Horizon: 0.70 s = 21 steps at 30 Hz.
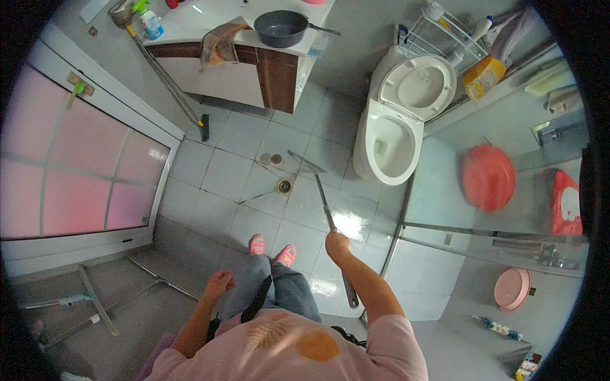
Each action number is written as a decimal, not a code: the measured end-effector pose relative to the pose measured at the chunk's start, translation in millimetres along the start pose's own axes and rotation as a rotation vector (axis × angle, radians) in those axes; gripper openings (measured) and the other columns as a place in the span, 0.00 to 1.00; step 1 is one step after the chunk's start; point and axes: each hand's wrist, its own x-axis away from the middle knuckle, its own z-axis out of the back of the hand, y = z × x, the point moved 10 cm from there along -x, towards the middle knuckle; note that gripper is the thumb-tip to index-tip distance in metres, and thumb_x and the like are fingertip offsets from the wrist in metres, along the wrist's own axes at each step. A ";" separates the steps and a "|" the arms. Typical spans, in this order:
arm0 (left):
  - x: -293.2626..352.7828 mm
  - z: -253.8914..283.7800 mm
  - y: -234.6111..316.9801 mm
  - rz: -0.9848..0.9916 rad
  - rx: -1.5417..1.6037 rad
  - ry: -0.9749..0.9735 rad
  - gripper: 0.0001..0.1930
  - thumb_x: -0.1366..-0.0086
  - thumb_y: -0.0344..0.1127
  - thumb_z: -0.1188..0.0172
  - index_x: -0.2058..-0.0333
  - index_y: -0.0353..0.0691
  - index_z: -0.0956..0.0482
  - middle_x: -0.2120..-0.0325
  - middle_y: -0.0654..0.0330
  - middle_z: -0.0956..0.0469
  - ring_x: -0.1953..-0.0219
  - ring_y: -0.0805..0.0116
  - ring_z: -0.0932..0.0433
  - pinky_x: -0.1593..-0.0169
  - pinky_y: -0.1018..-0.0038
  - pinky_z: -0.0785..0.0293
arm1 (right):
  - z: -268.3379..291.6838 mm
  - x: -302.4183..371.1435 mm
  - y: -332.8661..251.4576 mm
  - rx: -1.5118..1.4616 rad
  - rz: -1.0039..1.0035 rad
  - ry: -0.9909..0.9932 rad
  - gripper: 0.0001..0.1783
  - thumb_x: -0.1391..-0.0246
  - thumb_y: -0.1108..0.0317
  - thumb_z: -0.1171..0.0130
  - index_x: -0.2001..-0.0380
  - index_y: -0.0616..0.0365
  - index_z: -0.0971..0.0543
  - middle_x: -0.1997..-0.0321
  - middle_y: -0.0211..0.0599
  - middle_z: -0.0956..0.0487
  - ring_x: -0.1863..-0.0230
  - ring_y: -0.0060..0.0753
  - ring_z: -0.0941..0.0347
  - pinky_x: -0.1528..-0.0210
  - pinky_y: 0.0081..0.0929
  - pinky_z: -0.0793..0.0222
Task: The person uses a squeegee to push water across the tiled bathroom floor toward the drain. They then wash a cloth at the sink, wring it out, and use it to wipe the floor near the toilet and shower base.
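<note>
My right hand (pixel 337 242) is wrapped round the long handle of a floor squeegee (pixel 323 193). Its blade rests on the grey tiles, in front of the toilet (pixel 389 143) and near a square floor drain (pixel 283 186). The handle's dark end sticks out behind, beside my right forearm. My left hand (pixel 221 284) hangs at my left side with nothing in it, its fingers loosely bent and a little apart. Both my feet, in pink slippers (pixel 257 244), stand on the tiles just short of the drain.
Ahead stands a vanity (pixel 276 76) bearing a dark pan (pixel 281 28) and a draped cloth (pixel 222 41). A long-handled brush (pixel 204 127) leans there. A framed door (pixel 95 152) is left. Glass panels (pixel 438 235) on the right edge a shower area with a red basin (pixel 488 178).
</note>
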 end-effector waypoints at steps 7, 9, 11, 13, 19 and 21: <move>6.7 3.5 13.0 0.022 -0.002 0.053 0.11 0.43 0.36 0.55 0.64 0.36 0.34 0.71 0.59 0.29 0.71 0.70 0.29 0.67 0.75 0.32 | -76.0 38.6 -11.9 0.246 0.198 -0.120 0.23 0.53 0.71 0.59 0.54 0.75 0.43 0.63 0.52 0.29 0.66 0.38 0.28 0.69 0.30 0.31; 2.5 7.8 12.9 0.032 -0.022 0.053 0.11 0.43 0.36 0.55 0.64 0.36 0.34 0.71 0.59 0.29 0.71 0.71 0.29 0.67 0.75 0.32 | -90.7 68.4 -9.0 0.183 0.140 -0.204 0.27 0.53 0.71 0.61 0.50 0.73 0.50 0.65 0.50 0.28 0.67 0.39 0.28 0.70 0.32 0.31; -0.8 7.7 20.0 0.026 -0.032 0.030 0.11 0.43 0.36 0.54 0.64 0.36 0.33 0.71 0.59 0.29 0.71 0.71 0.29 0.67 0.75 0.32 | -87.3 89.6 -17.0 0.195 0.193 -0.253 0.28 0.54 0.71 0.60 0.49 0.72 0.50 0.66 0.51 0.28 0.67 0.39 0.28 0.70 0.32 0.31; -4.3 7.6 33.4 0.003 -0.028 -0.003 0.11 0.44 0.36 0.54 0.64 0.37 0.33 0.72 0.59 0.29 0.72 0.71 0.28 0.68 0.76 0.32 | -45.9 101.3 -16.5 0.071 0.190 -0.165 0.22 0.55 0.72 0.60 0.55 0.69 0.42 0.66 0.53 0.28 0.66 0.42 0.29 0.72 0.35 0.31; -20.4 35.7 72.2 -0.054 -0.041 -0.061 0.11 0.45 0.36 0.53 0.64 0.38 0.33 0.73 0.58 0.28 0.74 0.70 0.28 0.70 0.76 0.32 | -54.4 118.5 -7.0 -0.690 -0.128 -0.300 0.16 0.65 0.66 0.49 0.70 0.64 0.33 0.82 0.44 0.27 0.81 0.38 0.29 0.76 0.36 0.33; -29.1 54.4 80.9 -0.054 -0.068 -0.080 0.11 0.45 0.37 0.53 0.64 0.38 0.33 0.73 0.58 0.28 0.74 0.70 0.28 0.70 0.76 0.32 | -90.6 96.3 -25.8 -0.554 0.077 -0.291 0.13 0.70 0.65 0.44 0.78 0.61 0.30 0.83 0.41 0.27 0.80 0.37 0.29 0.77 0.35 0.34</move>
